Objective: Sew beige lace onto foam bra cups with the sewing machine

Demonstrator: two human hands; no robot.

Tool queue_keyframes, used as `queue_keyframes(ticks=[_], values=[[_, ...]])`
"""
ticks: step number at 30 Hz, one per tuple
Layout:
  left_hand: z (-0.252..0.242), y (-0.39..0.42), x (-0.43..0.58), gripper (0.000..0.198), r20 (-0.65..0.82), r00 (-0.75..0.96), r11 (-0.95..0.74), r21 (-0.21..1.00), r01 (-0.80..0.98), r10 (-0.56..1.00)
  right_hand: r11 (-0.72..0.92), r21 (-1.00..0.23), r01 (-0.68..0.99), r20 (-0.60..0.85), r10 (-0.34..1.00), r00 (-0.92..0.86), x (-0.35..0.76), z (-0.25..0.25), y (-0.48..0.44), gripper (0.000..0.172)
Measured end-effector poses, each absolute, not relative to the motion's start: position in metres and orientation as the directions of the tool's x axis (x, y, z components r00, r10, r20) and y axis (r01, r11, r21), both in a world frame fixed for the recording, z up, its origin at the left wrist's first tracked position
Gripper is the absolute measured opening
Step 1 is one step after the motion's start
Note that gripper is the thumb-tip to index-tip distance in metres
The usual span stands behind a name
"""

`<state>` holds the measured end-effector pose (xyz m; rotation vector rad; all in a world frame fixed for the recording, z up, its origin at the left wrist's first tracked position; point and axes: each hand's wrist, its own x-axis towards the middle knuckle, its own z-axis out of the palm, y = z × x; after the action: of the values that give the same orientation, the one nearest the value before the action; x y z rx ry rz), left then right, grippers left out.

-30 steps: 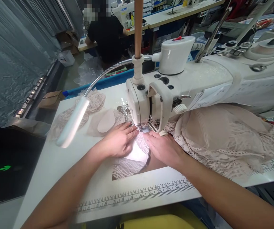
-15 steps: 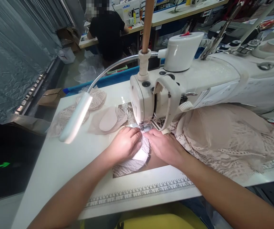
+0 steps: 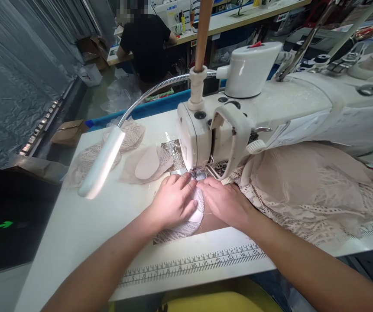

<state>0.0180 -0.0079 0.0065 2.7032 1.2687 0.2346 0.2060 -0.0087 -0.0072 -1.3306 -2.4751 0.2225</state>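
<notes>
A white lace cup piece [image 3: 186,225] lies under the needle area of a white sewing machine [image 3: 188,134]. My left hand [image 3: 173,199] rests flat on top of it, thumb held away from the fingers, fingertips just in front of the presser foot [image 3: 193,173]. At the piece's right edge, my right hand [image 3: 223,197] has its fingers pressed together on the lace; its thumb is hidden. Several loose threads stick out from the lace edge. Left of the needle lies a sheer beige piece [image 3: 129,169] with a smooth oval pad [image 3: 147,162] on it.
A lit lamp [image 3: 102,164] on a flexible neck hangs over the table's left side. Beige lace pieces [image 3: 132,134] lie behind it. Beige lace fabric [image 3: 303,186] is heaped on the right. A printed ruler [image 3: 205,263] runs along the front edge. Another person [image 3: 145,47] sits beyond.
My left hand has shifted slightly on the lace, its thumb now further from the fingers. The right hand has hardly moved. The view has shifted a little.
</notes>
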Motion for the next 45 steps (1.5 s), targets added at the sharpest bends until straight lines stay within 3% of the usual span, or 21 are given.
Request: queue_keyframes(ticks=[16,29,38,45], values=[[0.007,-0.011,0.018,0.053,0.049,0.628,-0.627,0.16,0.762,0.776,0.544,-0.312,0.779,0.192,0.839,-0.509,0.207,-0.007,-0.01,0.033],[0.007,-0.01,0.005,0.048,0.092,0.696,-0.701,0.124,0.702,0.712,0.561,-0.209,0.801,0.178,0.827,-0.533,0.207,-0.008,-0.01,0.037],[0.009,-0.004,-0.001,0.04,0.156,0.724,-0.738,0.058,0.672,0.672,0.585,-0.244,0.774,0.252,0.809,-0.532,0.209,-0.007,-0.01,0.032],[0.006,-0.006,0.003,0.041,0.152,0.79,-0.804,0.081,0.589,0.594,0.556,-0.298,0.776,0.268,0.829,-0.491,0.21,-0.006,-0.01,0.031]])
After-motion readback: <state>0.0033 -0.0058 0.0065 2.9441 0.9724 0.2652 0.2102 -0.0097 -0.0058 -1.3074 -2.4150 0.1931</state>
